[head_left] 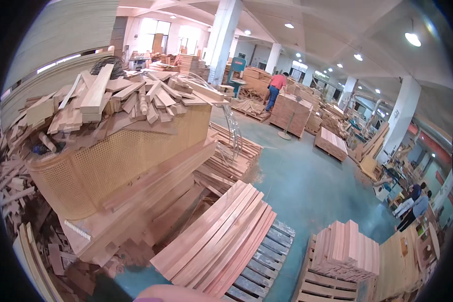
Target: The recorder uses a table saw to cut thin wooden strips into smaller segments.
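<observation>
Neither of my hands can be made out. A smooth pink, out-of-focus shape with a purple edge shows at the lower rim; I cannot tell what it is. Just beyond it, a stack of long planed boards lies slanted on a grey slatted pallet. To the right, shorter wooden blocks are stacked on another wooden pallet.
At left, a tall pile of offcuts rises behind a woven cane panel. Blue-green floor runs between the stacks. A person in a red top stands at a far stack; two people are at right.
</observation>
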`<action>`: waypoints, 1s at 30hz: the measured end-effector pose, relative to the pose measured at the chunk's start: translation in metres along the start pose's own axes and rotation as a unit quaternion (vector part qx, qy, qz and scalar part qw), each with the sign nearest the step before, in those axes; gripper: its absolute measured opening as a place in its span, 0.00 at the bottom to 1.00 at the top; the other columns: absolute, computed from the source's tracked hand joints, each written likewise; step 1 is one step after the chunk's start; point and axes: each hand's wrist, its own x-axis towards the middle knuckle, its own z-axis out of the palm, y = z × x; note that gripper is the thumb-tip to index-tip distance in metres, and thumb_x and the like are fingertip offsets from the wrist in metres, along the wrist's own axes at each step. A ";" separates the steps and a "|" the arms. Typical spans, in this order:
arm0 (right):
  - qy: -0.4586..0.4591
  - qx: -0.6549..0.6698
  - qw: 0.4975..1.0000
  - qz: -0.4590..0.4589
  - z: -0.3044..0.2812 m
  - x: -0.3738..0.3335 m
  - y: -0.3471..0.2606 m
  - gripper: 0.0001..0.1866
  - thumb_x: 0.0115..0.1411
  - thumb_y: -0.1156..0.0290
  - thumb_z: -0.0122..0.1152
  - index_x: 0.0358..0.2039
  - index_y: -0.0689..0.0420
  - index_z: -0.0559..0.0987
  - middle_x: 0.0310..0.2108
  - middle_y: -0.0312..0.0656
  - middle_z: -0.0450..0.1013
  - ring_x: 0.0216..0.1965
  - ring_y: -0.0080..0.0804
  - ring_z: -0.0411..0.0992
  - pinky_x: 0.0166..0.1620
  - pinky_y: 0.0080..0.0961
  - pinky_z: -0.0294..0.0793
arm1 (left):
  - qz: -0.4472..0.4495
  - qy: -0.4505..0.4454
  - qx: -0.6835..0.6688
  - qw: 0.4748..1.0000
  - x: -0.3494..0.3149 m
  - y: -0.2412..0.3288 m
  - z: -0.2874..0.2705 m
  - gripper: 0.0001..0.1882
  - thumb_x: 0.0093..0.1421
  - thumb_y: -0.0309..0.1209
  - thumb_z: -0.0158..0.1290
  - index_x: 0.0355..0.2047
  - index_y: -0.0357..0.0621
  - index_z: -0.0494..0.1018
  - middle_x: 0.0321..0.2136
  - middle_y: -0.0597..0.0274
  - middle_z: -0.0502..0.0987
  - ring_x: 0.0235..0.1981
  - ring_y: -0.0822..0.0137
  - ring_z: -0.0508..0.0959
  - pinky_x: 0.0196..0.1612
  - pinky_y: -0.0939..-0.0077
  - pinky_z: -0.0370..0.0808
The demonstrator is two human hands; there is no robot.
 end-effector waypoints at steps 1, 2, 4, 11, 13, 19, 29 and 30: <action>0.002 0.034 0.999 0.006 0.013 -0.001 0.016 0.28 0.60 0.50 0.63 0.55 0.54 0.78 0.42 0.51 0.80 0.44 0.50 0.78 0.48 0.46 0.77 | 0.009 -0.032 -0.013 0.999 0.010 -0.008 -0.002 0.28 0.71 0.38 0.55 0.64 0.29 0.68 0.63 0.35 0.69 0.66 0.39 0.67 0.67 0.48 0.63; 0.005 0.066 0.998 0.015 0.023 -0.001 0.030 0.27 0.60 0.52 0.63 0.55 0.54 0.77 0.41 0.51 0.80 0.44 0.50 0.78 0.48 0.47 0.77 | 0.016 -0.054 -0.018 0.998 0.016 -0.014 -0.003 0.28 0.71 0.38 0.55 0.63 0.29 0.68 0.63 0.35 0.69 0.66 0.38 0.67 0.67 0.47 0.63; 0.022 0.141 0.989 0.030 0.043 -0.001 0.066 0.27 0.59 0.55 0.64 0.57 0.53 0.76 0.41 0.52 0.79 0.44 0.51 0.77 0.47 0.48 0.77 | 0.029 -0.090 -0.020 0.995 0.021 -0.024 -0.007 0.27 0.71 0.38 0.54 0.63 0.29 0.69 0.63 0.35 0.69 0.66 0.38 0.67 0.67 0.45 0.62; 0.111 -0.198 0.939 -0.258 0.062 0.000 0.135 0.36 0.55 0.62 0.66 0.66 0.51 0.71 0.43 0.54 0.79 0.43 0.55 0.76 0.47 0.49 0.78 | 0.027 -0.153 -0.036 0.987 0.037 -0.051 -0.015 0.25 0.72 0.37 0.53 0.61 0.29 0.71 0.62 0.36 0.70 0.65 0.35 0.67 0.67 0.40 0.59; 0.132 -0.305 0.903 -0.271 0.076 -0.003 0.159 0.42 0.53 0.64 0.68 0.69 0.50 0.68 0.44 0.55 0.79 0.42 0.56 0.77 0.47 0.48 0.78 | 0.036 -0.177 -0.036 0.983 0.041 -0.056 -0.018 0.25 0.72 0.37 0.53 0.61 0.29 0.71 0.62 0.36 0.71 0.65 0.34 0.67 0.68 0.38 0.58; 0.128 0.062 0.990 -0.021 0.089 -0.002 0.191 0.31 0.55 0.50 0.68 0.55 0.55 0.79 0.37 0.48 0.81 0.32 0.49 0.77 0.37 0.47 0.77 | 0.071 -0.276 -0.004 0.959 0.051 -0.073 -0.030 0.23 0.72 0.36 0.52 0.59 0.29 0.73 0.61 0.37 0.72 0.65 0.32 0.66 0.68 0.33 0.56; 0.059 0.397 0.907 0.132 0.050 -0.050 0.084 0.25 0.62 0.45 0.70 0.42 0.56 0.79 0.34 0.39 0.79 0.28 0.33 0.75 0.30 0.36 0.74 | 0.026 -0.163 -0.176 0.970 0.078 -0.088 0.005 0.19 0.72 0.31 0.49 0.53 0.26 0.77 0.55 0.39 0.77 0.64 0.26 0.66 0.67 0.22 0.50; 0.067 0.406 0.903 0.125 0.049 -0.058 0.076 0.25 0.62 0.45 0.69 0.43 0.56 0.79 0.35 0.40 0.79 0.28 0.32 0.74 0.30 0.36 0.74 | 0.033 -0.163 -0.188 0.968 0.074 -0.092 0.010 0.19 0.71 0.30 0.49 0.53 0.26 0.77 0.55 0.39 0.77 0.63 0.27 0.66 0.67 0.22 0.50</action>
